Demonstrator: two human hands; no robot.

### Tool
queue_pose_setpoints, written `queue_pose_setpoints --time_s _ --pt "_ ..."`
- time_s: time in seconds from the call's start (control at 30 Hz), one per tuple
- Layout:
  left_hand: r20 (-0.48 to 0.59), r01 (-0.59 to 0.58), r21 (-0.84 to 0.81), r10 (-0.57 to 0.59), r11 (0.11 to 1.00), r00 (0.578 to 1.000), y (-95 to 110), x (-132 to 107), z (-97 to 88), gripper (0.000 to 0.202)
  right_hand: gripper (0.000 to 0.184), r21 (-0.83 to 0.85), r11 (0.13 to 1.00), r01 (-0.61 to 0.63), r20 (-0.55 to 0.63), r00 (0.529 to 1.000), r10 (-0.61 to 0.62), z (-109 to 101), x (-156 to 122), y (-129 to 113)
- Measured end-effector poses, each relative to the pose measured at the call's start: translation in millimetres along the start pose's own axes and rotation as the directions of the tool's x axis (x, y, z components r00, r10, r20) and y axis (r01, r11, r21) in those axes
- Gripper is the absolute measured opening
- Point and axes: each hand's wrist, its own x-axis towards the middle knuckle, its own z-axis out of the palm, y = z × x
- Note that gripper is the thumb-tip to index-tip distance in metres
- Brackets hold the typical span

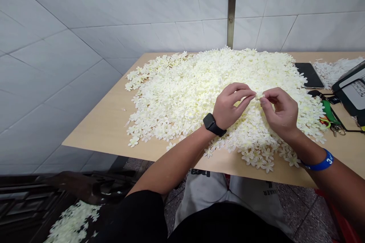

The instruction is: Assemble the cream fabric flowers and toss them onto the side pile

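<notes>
Cream artificial blossoms [182,95] heaped on pale wooden table [97,133], phone [309,75], keys [339,131] beside

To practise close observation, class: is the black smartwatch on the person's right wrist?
No, the black smartwatch sits on the left wrist, and the right wrist wears a blue wristband.

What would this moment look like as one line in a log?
left hand: pinching small flower | right hand: pinching same flower | table: flower heap
</notes>
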Motion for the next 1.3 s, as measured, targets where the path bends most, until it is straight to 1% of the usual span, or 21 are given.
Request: queue_pose_setpoints --time_s 0.1,0.17,0.3,0.37,0.43,0.47,0.53,0.63,0.67,0.77,0.83,0.9,1.03,1.13,1.2,1.3 --pt "-0.022 0.080 -0.036 -0.080 0.996 0.997 3.5 1.5 -2.0 0.021 0.003 0.021 1.000 -0.018 0.000 1.000 0.018 -0.9 -0.5 0.7" --pt "-0.014 0.118 -0.044 -0.118 0.992 0.993 3.8 2.0 -3.3 0.024 0.005 0.019 0.999 -0.046 0.014 0.999 0.045 -1.3 -1.0 1.4" --pt "0.013 0.178 0.034 -0.179 0.983 0.984 -0.4 1.7 -3.5 0.035 0.013 0.016 0.996 -0.093 0.038 0.995 0.092 -1.2 -2.7 3.8" --pt "0.013 0.156 0.072 -0.158 0.985 0.987 -2.7 1.5 -2.6 0.030 0.013 0.020 0.994 -0.107 0.031 0.994 0.106 -0.7 -3.2 5.0" --pt "0.007 0.103 0.078 -0.104 0.992 0.995 -3.5 1.4 -1.8 0.023 0.010 0.032 0.992 -0.119 0.010 0.993 0.119 -0.1 -3.1 5.4" --pt "0.015 0.077 0.066 -0.078 0.995 0.997 -3.3 1.4 -1.5 0.023 0.008 0.042 0.992 -0.122 0.001 0.993 0.122 0.1 -2.8 5.1" --pt "0.068 0.050 0.013 -0.050 0.999 0.996 -2.1 1.1 -1.0 0.026 0.006 0.058 0.991 -0.116 0.002 0.993 0.116 0.2 -1.9 3.9" --pt "0.176 0.088 -0.097 -0.070 0.991 0.982 -0.3 0.6 0.1 0.026 0.006 0.064 0.994 -0.088 0.050 0.995 0.085 0.1 0.0 1.2" --pt "0.188 0.116 -0.126 -0.092 0.985 0.978 -0.1 0.4 0.6 0.025 0.006 0.065 0.995 -0.077 0.064 0.995 0.073 0.1 0.5 0.4" --pt "0.159 0.224 -0.193 -0.194 0.955 0.968 0.0 0.6 1.6 0.023 0.006 0.074 0.996 -0.058 0.084 0.995 0.051 0.0 2.0 -0.3" --pt "0.146 0.281 -0.229 -0.253 0.932 0.956 0.2 1.2 1.7 0.028 0.005 0.074 0.995 -0.071 0.103 0.993 0.063 -0.6 2.8 0.6" --pt "0.161 0.315 -0.250 -0.281 0.916 0.946 0.9 1.7 1.5 0.033 0.001 0.069 0.993 -0.097 0.137 0.987 0.087 -1.7 3.2 2.0" --pt "0.190 0.333 -0.234 -0.293 0.913 0.937 4.1 1.5 0.7 0.040 0.006 0.062 0.991 -0.119 0.190 0.976 0.105 -3.4 3.0 1.9" --pt "0.201 0.314 -0.213 -0.273 0.925 0.941 7.4 1.1 -0.1 0.045 0.010 0.065 0.996 -0.068 0.185 0.981 0.055 -3.3 3.4 -3.1" --pt "0.189 0.307 -0.200 -0.271 0.930 0.944 9.3 1.1 -0.5 0.045 0.016 0.065 0.997 -0.032 0.172 0.985 0.021 -3.2 4.3 -7.0" --pt "0.131 0.297 -0.182 -0.277 0.937 0.952 10.8 1.5 -0.5 0.038 0.021 0.076 0.997 -0.022 0.167 0.986 0.009 -3.0 6.1 -9.5"
